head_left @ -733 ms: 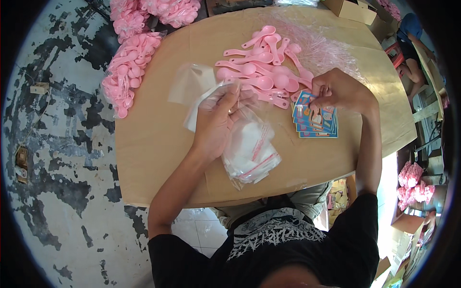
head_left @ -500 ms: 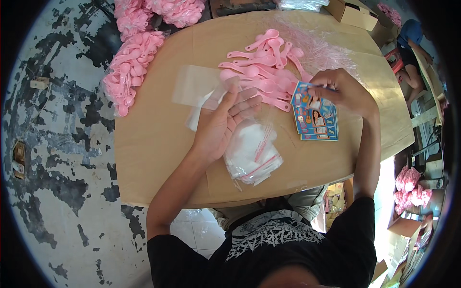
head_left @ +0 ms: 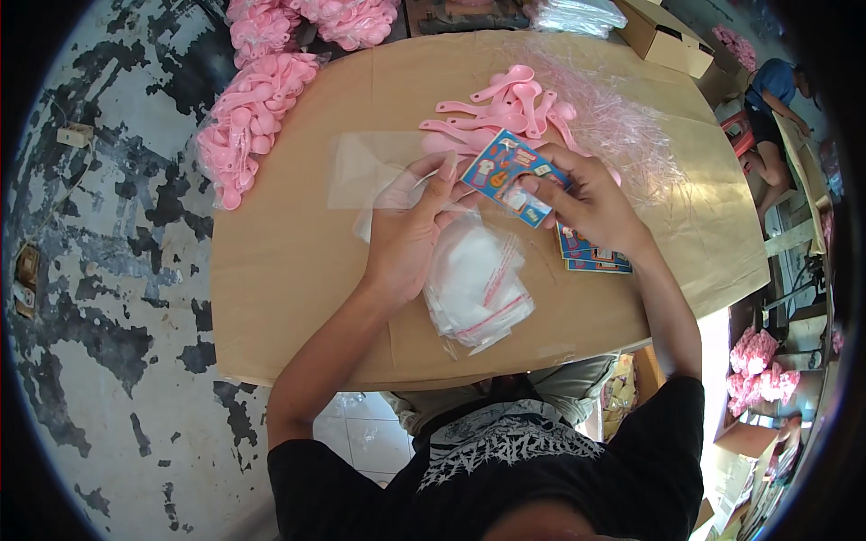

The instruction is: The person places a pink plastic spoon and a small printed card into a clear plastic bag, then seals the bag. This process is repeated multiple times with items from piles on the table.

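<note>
Upper left of the frame: a clear bag of pink plastic spoons [head_left: 254, 117] lies partly on the edge of the brown cardboard work surface [head_left: 280, 298], with further pink bagged goods [head_left: 347, 18] at the top edge. Just right of it, an empty clear sleeve [head_left: 365, 167] lies flat on the cardboard. At centre, the left hand [head_left: 410, 239] pinches the mouth of a thin clear bag [head_left: 397, 194] between thumb and fingers; its palm rests above a stack of clear resealable bags [head_left: 474, 284] with red strips. The right hand [head_left: 586, 203] grasps a printed blue card [head_left: 510, 176] by its lower edge, the card tilted and touching the left fingertips. Loose pink spoons [head_left: 505, 104] lie directly behind. More printed cards [head_left: 591, 257] sit under the right wrist. Far upper right, another person [head_left: 771, 99] sits bent over.
</note>
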